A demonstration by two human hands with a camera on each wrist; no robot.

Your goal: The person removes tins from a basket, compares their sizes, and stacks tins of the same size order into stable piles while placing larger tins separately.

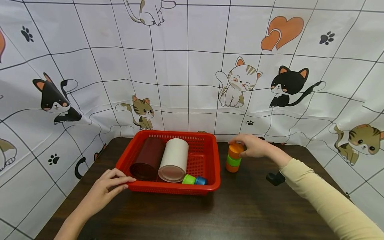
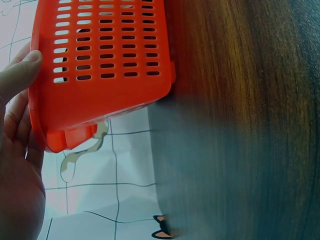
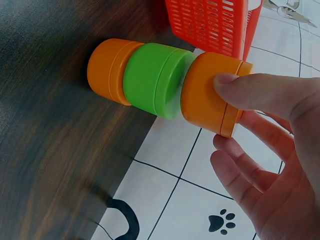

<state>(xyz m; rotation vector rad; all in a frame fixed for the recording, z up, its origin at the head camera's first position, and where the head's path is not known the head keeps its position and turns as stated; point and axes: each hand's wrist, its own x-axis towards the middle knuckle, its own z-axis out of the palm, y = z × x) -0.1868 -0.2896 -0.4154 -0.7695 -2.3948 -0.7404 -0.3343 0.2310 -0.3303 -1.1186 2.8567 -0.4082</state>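
Observation:
My right hand (image 1: 254, 145) pinches a small orange cup (image 3: 210, 92) between thumb and fingers. It is right above a green cup (image 3: 152, 77), and a thin gap shows between the two in the right wrist view. Below the green one, another orange cup (image 3: 106, 70) rests on the table. At its front left corner, a red plastic basket (image 2: 102, 100) is gripped by my left hand (image 1: 109, 186), thumb outside the rim and fingers behind it. Inside the basket lie a dark brown cylinder (image 1: 149, 156), a white cylinder (image 1: 175, 156), a green cup (image 1: 189, 179) and a blue cup (image 1: 201, 181).
The dark wood table (image 1: 240, 210) ends at the back against a white sheet (image 1: 192, 83) printed with cats and grid lines. The cup stack stands just right of the basket. A black object (image 1: 275, 179) shows beneath my right wrist.

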